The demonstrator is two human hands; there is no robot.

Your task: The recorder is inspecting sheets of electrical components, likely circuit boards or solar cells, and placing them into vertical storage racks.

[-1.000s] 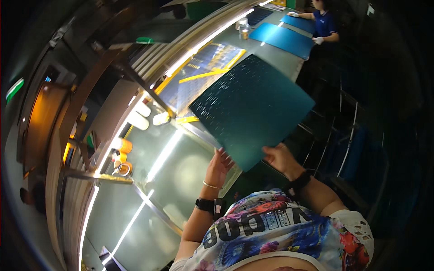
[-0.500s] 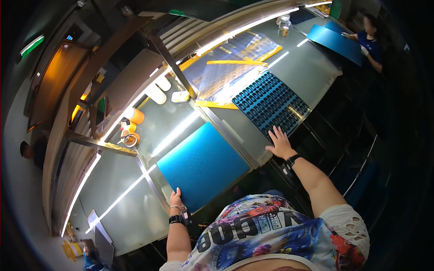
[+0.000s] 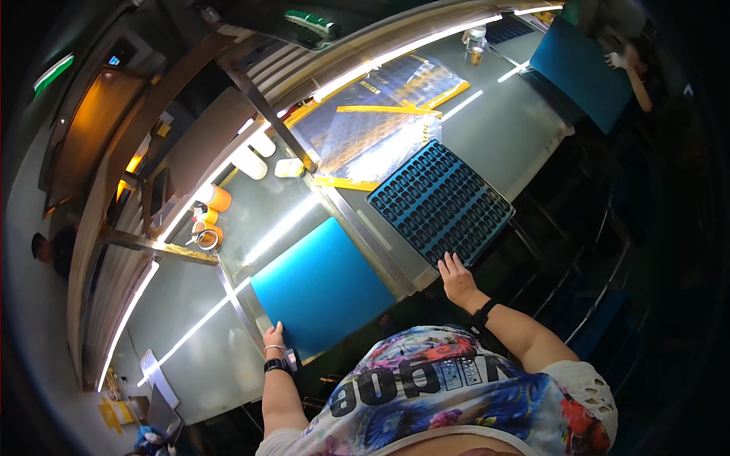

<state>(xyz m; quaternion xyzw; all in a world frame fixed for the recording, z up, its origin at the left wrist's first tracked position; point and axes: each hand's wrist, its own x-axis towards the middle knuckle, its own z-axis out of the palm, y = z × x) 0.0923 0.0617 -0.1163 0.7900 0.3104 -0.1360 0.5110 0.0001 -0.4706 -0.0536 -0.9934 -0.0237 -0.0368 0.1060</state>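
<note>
My left hand (image 3: 274,339) grips the near left corner of a plain, glossy blue sheet (image 3: 327,285), its thumb on the upper face and the other fingers mostly hidden. To the right lies a blue sheet with rows of dark printed shapes (image 3: 445,201). My right hand (image 3: 458,280) holds this printed sheet at its near corner, fingers over the edge; the thumb is hard to see. The printed sheet reaches slightly past the table's front edge. A metal strip (image 3: 365,232) on the table runs between the two sheets.
Clear films with yellow borders (image 3: 380,144) lie behind the printed sheet. Orange tape rolls (image 3: 207,237) and white cylinders (image 3: 249,162) stand under the lit shelf. A metal post (image 3: 281,129) rises at the back. Far right, a person's white-gloved hand (image 3: 616,60) holds another blue sheet (image 3: 582,76).
My right hand has closed on the printed sheet's corner, and that sheet has slid toward me. The view has shifted slightly. The far person's blue sheet is now raised and tilted more steeply.
</note>
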